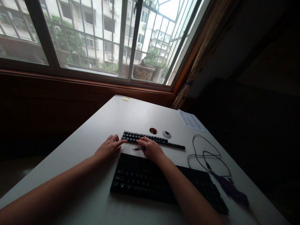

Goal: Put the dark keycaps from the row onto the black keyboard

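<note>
Black keycaps (132, 136) are lined up in rows on the white table, with a single row trailing off to the right. My left hand (111, 146) is at the left end of these rows, its index finger stretched out to the nearest row and its other fingers bent, holding nothing. My right hand (151, 149) grips a small wire keycap puller (137, 149), whose prongs stick out to the left. The thumb and index finger of that hand reach the front row of keycaps. Below my right wrist lies a black keyboard (142, 176), partly covered by my forearm.
Behind the keycaps are a round hole (153, 131) in the table and a grey round cover (166, 134). A looped cable (197, 155) and a dark purple brush-like thing (231, 189) lie to the right. Printed paper (191, 120) and a yellow note (126, 98) rest farther back.
</note>
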Action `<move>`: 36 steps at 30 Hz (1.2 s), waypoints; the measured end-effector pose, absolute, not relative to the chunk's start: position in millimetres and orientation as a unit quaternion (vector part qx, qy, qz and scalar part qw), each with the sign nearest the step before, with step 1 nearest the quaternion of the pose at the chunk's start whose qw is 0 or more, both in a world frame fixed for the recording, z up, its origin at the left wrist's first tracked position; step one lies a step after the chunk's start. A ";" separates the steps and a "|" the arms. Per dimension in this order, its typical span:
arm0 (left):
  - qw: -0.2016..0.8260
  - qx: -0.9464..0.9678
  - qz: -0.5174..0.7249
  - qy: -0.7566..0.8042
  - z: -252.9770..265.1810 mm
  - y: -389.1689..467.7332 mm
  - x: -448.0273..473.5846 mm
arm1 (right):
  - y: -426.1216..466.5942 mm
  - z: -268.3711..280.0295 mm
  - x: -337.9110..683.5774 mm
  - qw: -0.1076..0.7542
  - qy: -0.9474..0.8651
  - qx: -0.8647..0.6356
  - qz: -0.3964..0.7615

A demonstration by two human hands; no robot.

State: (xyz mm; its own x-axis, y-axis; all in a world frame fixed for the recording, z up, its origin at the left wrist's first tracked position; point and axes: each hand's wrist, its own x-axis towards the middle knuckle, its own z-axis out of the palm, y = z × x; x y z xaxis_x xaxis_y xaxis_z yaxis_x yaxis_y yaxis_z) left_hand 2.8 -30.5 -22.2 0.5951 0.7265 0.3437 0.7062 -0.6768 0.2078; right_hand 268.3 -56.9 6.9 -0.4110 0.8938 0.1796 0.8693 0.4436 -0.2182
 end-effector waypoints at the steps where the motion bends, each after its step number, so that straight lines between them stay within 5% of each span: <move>1: 0.020 0.898 0.191 0.396 -23.0 -29.6 3.5 | -57.2 6.8 268.0 0.135 -0.838 -0.527 0.045; 36: 0.004 0.911 0.114 0.395 -28.3 -21.8 10.4 | -63.7 13.1 257.8 0.059 -0.848 -0.525 0.041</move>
State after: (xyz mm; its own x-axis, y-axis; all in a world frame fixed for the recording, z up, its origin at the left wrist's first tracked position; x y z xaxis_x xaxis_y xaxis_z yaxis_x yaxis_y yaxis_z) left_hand 10.4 -21.8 -28.3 0.6613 0.7216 0.2051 0.7195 -0.6874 0.0986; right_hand 257.8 -63.7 13.1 -0.4417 0.8954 0.0562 0.8857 0.4452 -0.1313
